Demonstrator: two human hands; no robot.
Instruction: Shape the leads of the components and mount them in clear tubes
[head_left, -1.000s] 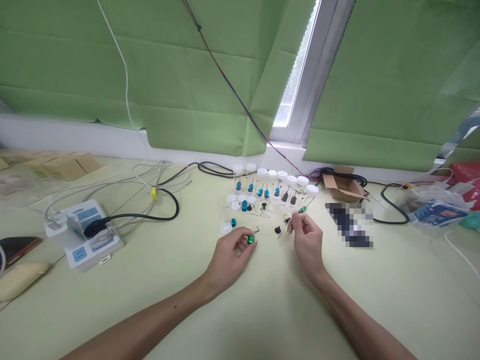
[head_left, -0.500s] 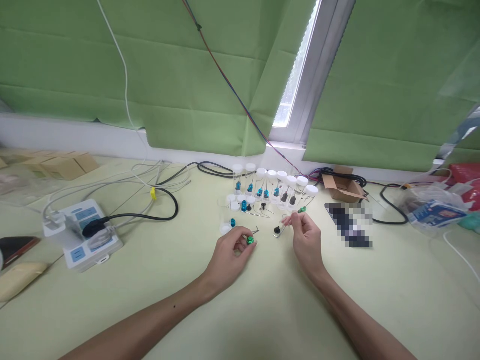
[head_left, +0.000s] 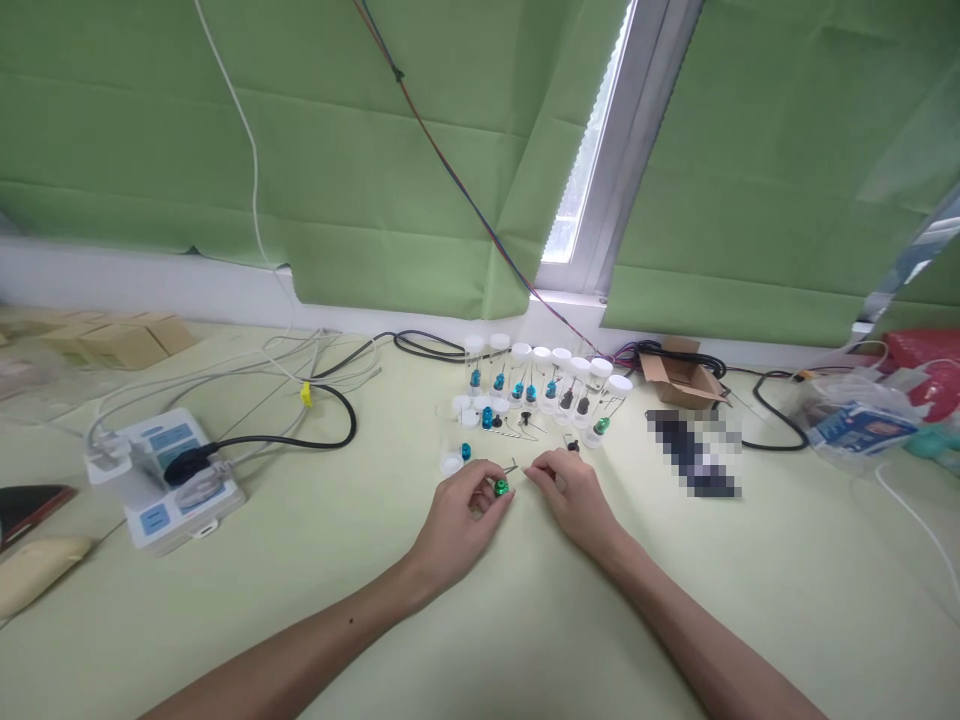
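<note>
My left hand (head_left: pixel 463 508) is closed, pinching a small green metal part (head_left: pixel 502 488) between thumb and fingers. A short bent metal key (head_left: pixel 511 467) shows just beyond those fingertips; whether it is held or lies on the table I cannot tell. My right hand (head_left: pixel 576 500) is close by on the right, its thumb and forefinger pressed together; anything between them is too small to make out. Behind the right hand lies a black part (head_left: pixel 572 446), partly hidden by it. A blue metal part (head_left: pixel 466 452) lies beside a clear tube (head_left: pixel 450 461) beyond my left hand.
Several white-capped clear tubes (head_left: pixel 541 357) holding blue, dark and green parts stand in a row at the back. An open cardboard box (head_left: pixel 684 385) and a blurred-out dark item (head_left: pixel 690 455) are to the right. A power strip (head_left: pixel 161 430) with cables sits left.
My right hand has moved left and nearer, towards my left hand. The black part now lies a little farther back and right. The left hand keeps its hold on the green part.
</note>
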